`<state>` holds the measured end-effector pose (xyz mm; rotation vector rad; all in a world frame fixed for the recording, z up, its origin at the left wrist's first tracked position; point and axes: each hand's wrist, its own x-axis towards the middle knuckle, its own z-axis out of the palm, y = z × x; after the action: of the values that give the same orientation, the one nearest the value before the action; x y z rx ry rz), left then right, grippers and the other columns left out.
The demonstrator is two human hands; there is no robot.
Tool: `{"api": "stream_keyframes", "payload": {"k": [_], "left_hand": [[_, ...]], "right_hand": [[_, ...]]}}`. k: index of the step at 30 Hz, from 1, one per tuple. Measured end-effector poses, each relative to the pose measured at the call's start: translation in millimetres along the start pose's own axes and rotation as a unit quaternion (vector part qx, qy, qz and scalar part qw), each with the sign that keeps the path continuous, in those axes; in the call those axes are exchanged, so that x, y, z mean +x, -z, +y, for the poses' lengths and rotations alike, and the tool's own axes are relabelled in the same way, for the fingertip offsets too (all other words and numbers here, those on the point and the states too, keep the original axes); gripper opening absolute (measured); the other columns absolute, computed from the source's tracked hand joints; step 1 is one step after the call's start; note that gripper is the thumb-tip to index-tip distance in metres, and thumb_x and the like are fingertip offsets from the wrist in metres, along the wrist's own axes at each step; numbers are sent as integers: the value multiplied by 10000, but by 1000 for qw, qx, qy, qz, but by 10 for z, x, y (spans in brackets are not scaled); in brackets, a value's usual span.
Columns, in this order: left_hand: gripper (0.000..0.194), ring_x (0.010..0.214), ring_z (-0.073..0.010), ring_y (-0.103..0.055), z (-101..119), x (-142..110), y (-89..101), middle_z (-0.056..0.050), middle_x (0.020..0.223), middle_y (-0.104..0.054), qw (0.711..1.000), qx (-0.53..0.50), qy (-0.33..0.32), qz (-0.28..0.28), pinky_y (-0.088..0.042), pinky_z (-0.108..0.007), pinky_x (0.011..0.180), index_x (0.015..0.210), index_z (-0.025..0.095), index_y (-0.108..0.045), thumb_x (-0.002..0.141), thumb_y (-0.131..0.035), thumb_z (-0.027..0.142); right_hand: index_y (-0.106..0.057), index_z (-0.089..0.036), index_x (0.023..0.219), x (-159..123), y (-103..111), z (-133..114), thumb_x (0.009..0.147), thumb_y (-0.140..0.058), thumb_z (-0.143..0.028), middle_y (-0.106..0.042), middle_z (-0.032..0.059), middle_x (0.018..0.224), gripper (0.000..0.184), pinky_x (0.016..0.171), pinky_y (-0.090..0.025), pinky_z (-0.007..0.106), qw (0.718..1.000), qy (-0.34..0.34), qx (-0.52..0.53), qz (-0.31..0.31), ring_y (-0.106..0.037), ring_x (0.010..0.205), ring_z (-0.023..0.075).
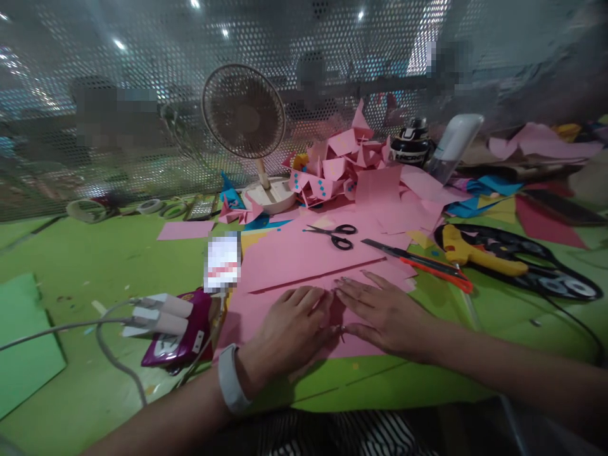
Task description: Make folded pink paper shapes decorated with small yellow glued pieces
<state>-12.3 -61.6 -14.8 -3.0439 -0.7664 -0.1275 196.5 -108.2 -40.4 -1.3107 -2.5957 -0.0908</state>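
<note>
Pink sheets: Pink paper (289, 263) lies on the green tabletop (109, 253), under both hands.
Left hand (294, 326): Fingers bent, tips on the paper — whether they pinch an edge, cannot tell.
Right hand (394, 316): Fingers open and spread, resting on the paper, thumb near the left thumb.
Dark line: Slants across the paper beyond the fingertips; cut or raised edge, cannot tell.
Craft knife (418, 259): Lies just beyond the right hand, narrow end towards the scissors (339, 239). Blade exposure unclear; a forward slide could nick a finger.
Paper risk: Uneven pressure could skew or crease the sheets — loose layers may slip.
Fan (244, 117): Its draught, if running, could lift loose edges.
</note>
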Motion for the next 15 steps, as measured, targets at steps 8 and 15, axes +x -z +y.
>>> {"api": "stream_keyframes", "payload": {"k": [8,15], "left_hand": [[405,1014,-233,-468,-11,-2,12,-101,1135,-520,1000,-18,3,3,-419,-402,864,1162,147,-458,896,-341,430],[344,996,-226,-468,-4,26,30,-81,1111,-517,1000,-6,3,-15,-414,-396,860,1112,176,-480,890,-370,414]], "right_hand": [[-408,-126,1313,1,7,-5,910,-325,-452,-422,111,1350,525,1061,-247,439,1000,-5,7,0,-349,1269,215],[-471,-102,1265,9,0,3,903,-362,-438,-455,139,1323,505,1046,-270,447,1000,7,8,11,-374,1251,239]]}}
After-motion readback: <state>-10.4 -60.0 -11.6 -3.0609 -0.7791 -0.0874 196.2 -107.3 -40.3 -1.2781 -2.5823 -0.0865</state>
